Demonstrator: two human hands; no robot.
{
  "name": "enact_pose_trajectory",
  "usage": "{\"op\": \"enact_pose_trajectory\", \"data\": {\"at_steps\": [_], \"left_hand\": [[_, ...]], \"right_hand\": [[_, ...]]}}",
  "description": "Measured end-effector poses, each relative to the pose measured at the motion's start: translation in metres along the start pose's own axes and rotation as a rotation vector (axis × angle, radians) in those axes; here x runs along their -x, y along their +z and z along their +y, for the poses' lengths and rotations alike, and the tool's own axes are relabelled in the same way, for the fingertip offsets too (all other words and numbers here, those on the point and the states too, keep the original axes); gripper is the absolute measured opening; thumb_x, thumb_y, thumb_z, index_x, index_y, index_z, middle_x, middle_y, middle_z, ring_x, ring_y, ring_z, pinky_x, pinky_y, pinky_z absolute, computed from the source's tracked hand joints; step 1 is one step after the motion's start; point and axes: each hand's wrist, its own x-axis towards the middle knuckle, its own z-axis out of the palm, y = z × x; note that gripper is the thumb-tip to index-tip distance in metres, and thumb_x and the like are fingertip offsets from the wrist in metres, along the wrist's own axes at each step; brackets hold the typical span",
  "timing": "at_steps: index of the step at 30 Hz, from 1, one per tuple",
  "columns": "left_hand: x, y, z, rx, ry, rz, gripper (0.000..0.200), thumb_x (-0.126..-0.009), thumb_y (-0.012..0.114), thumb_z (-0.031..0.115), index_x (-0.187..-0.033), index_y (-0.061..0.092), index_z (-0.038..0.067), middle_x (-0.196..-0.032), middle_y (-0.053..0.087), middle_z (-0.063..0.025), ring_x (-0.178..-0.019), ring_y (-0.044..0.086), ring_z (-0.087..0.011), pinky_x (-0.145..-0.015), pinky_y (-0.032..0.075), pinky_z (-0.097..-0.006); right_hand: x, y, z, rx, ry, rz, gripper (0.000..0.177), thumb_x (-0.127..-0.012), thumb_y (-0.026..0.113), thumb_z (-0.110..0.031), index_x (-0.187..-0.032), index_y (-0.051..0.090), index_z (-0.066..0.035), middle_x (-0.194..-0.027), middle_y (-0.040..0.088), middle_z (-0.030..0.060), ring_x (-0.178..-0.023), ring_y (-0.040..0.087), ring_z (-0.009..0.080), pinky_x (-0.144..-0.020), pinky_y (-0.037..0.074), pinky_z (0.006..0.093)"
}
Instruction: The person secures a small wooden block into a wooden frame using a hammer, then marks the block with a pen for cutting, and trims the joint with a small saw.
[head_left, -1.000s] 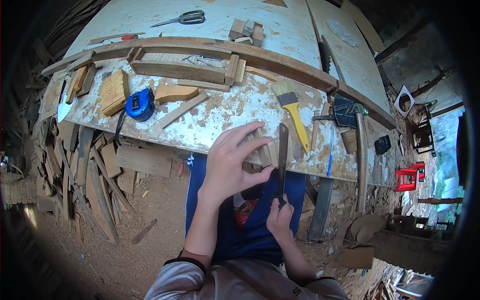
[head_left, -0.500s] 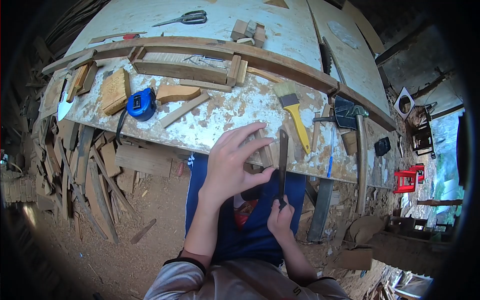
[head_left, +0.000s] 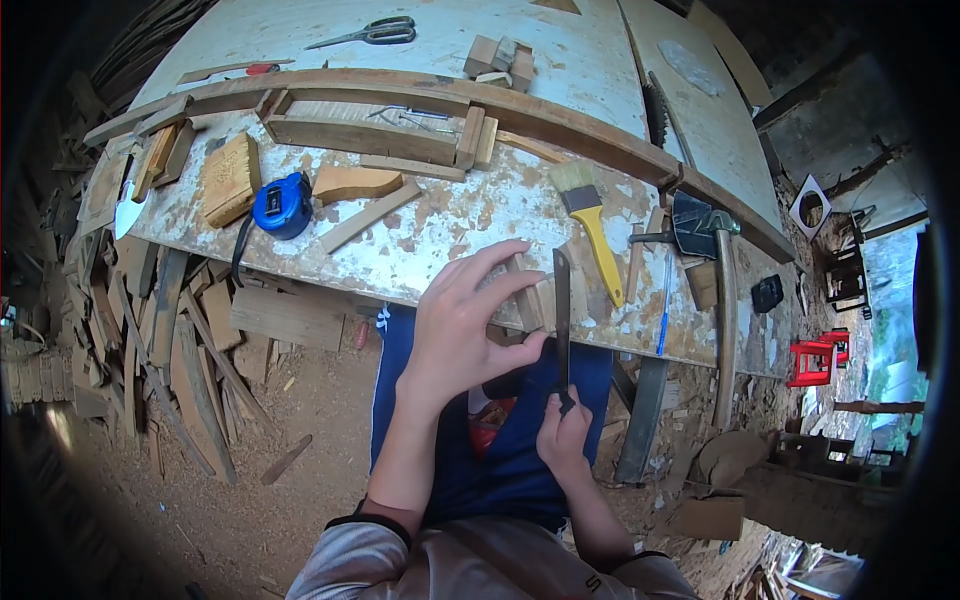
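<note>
My left hand (head_left: 462, 325) is curved around a small wooden piece (head_left: 527, 300) at the front edge of the workbench. Its fingers lie over the far end of the wood and its thumb is at the near end; the palm hides part of it. In my right hand (head_left: 566, 428), closed round a black handle, is a narrow dark saw-like blade (head_left: 563, 310). The blade points away from me and runs along the right side of the wood. Just right of it lies a yellow-handled paintbrush (head_left: 597, 240).
A blue tape measure (head_left: 282, 205), wood offcuts (head_left: 231, 182) and a long wooden rail (head_left: 380, 85) lie on the workbench (head_left: 390, 255). A hammer (head_left: 722, 300) and a blue pen (head_left: 664, 315) are to the right. Scissors (head_left: 385, 30) lie farther back. Scrap wood (head_left: 205, 400) fills the lower left.
My right hand and the blade have shifted slightly forward and left, so the tip reaches farther over the bench. My left hand stays almost still on the wood.
</note>
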Motion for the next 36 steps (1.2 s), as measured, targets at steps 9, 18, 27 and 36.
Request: {"op": "enact_pose_trajectory", "data": {"at_steps": [9,18,27,36], "left_hand": [[0.0,-0.001,-0.001,0.022,0.007,-0.001,0.056,-0.064,0.093,0.022,-0.117,0.079,0.011,-0.139,0.071,-0.0095,-0.114,0.072,-0.0334,-0.096,0.058,-0.0432],[0.001,-0.003,-0.001,0.024,0.012,-0.01,0.055,-0.063,0.093,0.023,-0.116,0.079,0.012,-0.138,0.072,-0.0094,-0.116,0.072,-0.0334,-0.098,0.058,-0.0434],[0.001,-0.003,-0.001,0.024,0.012,-0.017,0.055,-0.064,0.093,0.023,-0.116,0.08,0.012,-0.138,0.072,-0.0091,-0.118,0.072,-0.0336,-0.101,0.057,-0.0438],[0.0,-0.003,0.001,0.028,0.002,-0.022,0.055,-0.063,0.093,0.022,-0.116,0.08,0.012,-0.137,0.071,-0.0091,-0.118,0.071,-0.0335,-0.101,0.057,-0.0434]], "right_hand": [[-0.004,0.001,-0.004,0.005,0.0,0.006,0.011,-0.107,0.056,0.0,-0.097,0.061,0.001,-0.069,0.055,0.0145,-0.057,0.063,0.0333,-0.056,0.047,0.0403],[-0.003,0.0,-0.003,0.011,0.001,0.006,0.011,-0.107,0.056,0.001,-0.098,0.061,0.001,-0.066,0.055,0.0138,-0.056,0.063,0.033,-0.056,0.047,0.0397],[-0.004,0.006,-0.001,-0.012,-0.019,0.01,0.012,-0.107,0.055,0.0,-0.097,0.061,0.001,-0.066,0.054,0.0138,-0.056,0.064,0.033,-0.055,0.047,0.0405],[0.005,0.024,0.036,-0.036,-0.059,0.042,0.013,-0.108,0.056,-0.003,-0.096,0.06,0.0,-0.066,0.054,0.0146,-0.056,0.064,0.0341,-0.055,0.046,0.0412]]}}
